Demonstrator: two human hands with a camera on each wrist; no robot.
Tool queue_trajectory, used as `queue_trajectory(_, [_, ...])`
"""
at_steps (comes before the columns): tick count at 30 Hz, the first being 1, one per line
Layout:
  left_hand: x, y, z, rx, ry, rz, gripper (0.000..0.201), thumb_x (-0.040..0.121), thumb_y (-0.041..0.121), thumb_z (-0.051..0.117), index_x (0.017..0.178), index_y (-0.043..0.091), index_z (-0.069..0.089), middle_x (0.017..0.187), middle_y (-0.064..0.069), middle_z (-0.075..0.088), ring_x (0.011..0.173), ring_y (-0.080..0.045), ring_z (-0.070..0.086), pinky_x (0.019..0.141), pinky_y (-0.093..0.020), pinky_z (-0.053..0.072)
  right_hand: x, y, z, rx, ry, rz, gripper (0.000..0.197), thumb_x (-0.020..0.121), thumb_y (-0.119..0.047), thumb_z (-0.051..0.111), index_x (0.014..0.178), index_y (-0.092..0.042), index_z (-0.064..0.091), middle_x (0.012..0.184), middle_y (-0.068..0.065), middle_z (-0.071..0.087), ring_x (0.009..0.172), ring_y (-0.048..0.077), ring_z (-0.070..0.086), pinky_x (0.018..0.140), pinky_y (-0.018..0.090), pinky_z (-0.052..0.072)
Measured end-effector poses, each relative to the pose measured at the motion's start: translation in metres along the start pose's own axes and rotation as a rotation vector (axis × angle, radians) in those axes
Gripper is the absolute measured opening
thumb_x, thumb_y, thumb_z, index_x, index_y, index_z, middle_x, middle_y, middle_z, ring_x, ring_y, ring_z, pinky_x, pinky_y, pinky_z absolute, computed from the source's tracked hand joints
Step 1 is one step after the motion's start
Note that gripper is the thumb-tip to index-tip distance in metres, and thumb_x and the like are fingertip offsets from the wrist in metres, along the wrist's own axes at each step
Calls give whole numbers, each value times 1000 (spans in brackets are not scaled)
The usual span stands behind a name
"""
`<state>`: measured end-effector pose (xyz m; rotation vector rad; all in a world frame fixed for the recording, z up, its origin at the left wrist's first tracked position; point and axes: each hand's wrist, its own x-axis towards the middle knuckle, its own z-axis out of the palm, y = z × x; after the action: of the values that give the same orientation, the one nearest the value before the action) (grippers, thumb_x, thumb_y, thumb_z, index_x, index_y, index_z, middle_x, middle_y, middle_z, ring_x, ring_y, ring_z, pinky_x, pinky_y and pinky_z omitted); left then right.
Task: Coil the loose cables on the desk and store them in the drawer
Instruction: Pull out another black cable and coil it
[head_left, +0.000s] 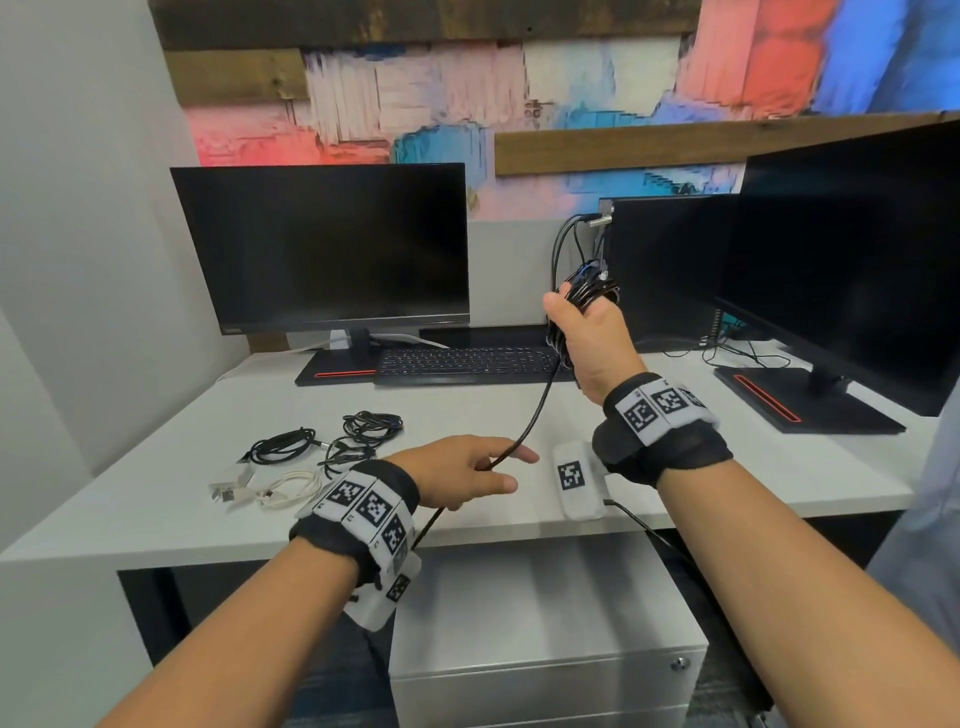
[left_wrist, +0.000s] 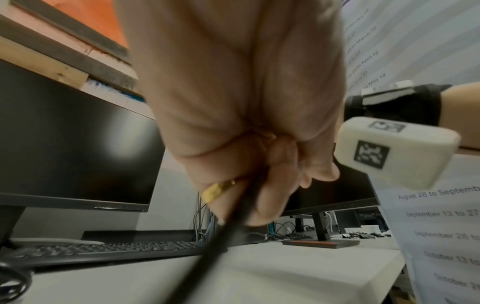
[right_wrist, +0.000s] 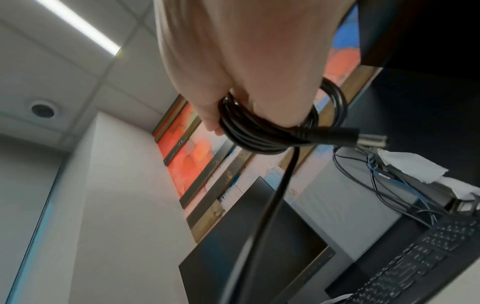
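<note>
My right hand is raised above the desk and holds a black cable coil looped round it. In the right wrist view the coil wraps the hand, and a plug sticks out to the right. One strand runs down from the coil to my left hand near the desk's front edge, then drops below the edge. In the left wrist view the fingers curl round that strand. A grey drawer unit stands shut under the desk.
On the white desk, left of my left hand, lie two black cable bundles, a white cable and white plugs. A keyboard and two monitors stand behind.
</note>
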<state>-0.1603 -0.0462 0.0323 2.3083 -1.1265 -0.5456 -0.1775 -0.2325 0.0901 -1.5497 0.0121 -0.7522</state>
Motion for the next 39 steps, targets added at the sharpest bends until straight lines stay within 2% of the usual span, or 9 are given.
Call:
queue_trajectory(6, [-4, 7, -8, -84, 27, 5, 24, 93, 29, 55, 115, 33, 64, 57, 15, 43, 52, -6, 38, 54, -19, 39, -3, 4, -6, -450, -85, -58, 23, 98, -28, 45, 96, -7, 54, 82, -3, 59, 75, 10, 52, 78, 29, 42])
queue_trajectory(9, [-10, 12, -20, -24, 138, 44, 21, 94, 31, 54, 108, 24, 69, 79, 10, 64, 63, 5, 54, 56, -9, 42, -4, 8, -10, -578, -156, -30, 21, 100, -27, 39, 103, -9, 49, 91, -5, 70, 79, 7, 61, 82, 32, 47])
queue_trajectory(11, [-11, 10, -28, -10, 246, 78, 19, 93, 33, 55, 97, 23, 71, 93, -2, 69, 81, -12, 61, 73, -23, 49, -7, 7, -13, -659, -194, -27, 20, 100, -27, 38, 98, -11, 48, 82, -1, 72, 80, 12, 67, 82, 33, 52])
queue_trajectory(13, [-10, 5, -36, -37, 374, 101, 18, 93, 32, 56, 87, 24, 71, 81, -4, 66, 71, -20, 56, 70, -35, 48, -10, 2, -14, -742, -262, -17, 21, 100, -28, 37, 89, -14, 47, 75, 3, 71, 73, 15, 68, 73, 33, 53])
queue_trajectory(22, [-2, -2, -52, -116, 827, 144, 18, 94, 28, 53, 87, 18, 66, 72, 9, 59, 64, -1, 49, 63, -18, 38, -23, -4, -11, -776, -549, 100, 64, 81, -60, 57, 92, 3, 62, 47, 6, 61, 68, 22, 70, 70, 26, 49])
queue_trajectory(27, [-1, -9, -53, -225, 849, 114, 25, 98, 27, 45, 107, 22, 68, 76, 11, 59, 68, -2, 51, 69, -21, 43, -23, -11, -12, -392, -498, 194, 30, 80, -31, 74, 73, -6, 58, 39, 6, 47, 51, 22, 60, 57, 30, 56])
queue_trajectory(30, [-1, -11, -49, -407, 764, 80, 27, 100, 21, 39, 106, 25, 65, 69, 3, 47, 65, -12, 47, 72, -28, 45, -20, -12, -11, -52, -457, 219, 38, 87, -20, 67, 52, -14, 54, 40, 3, 42, 39, 15, 46, 67, 39, 55])
queue_trajectory(34, [-1, -2, -41, -507, 618, 58, 38, 97, 39, 32, 116, 24, 60, 69, 4, 34, 63, -12, 35, 69, -28, 38, -19, -11, -8, 232, -517, 265, 49, 93, -11, 56, 45, -21, 56, 42, -2, 32, 37, 11, 30, 57, 32, 48])
queue_trajectory(39, [-2, 5, -36, -469, 501, 151, 46, 82, 42, 60, 124, 26, 54, 73, 11, 47, 58, 6, 45, 60, -15, 36, -22, -6, -6, 401, -635, 304, 43, 94, -5, 48, 52, -15, 50, 41, -3, 30, 37, 9, 31, 55, 28, 44])
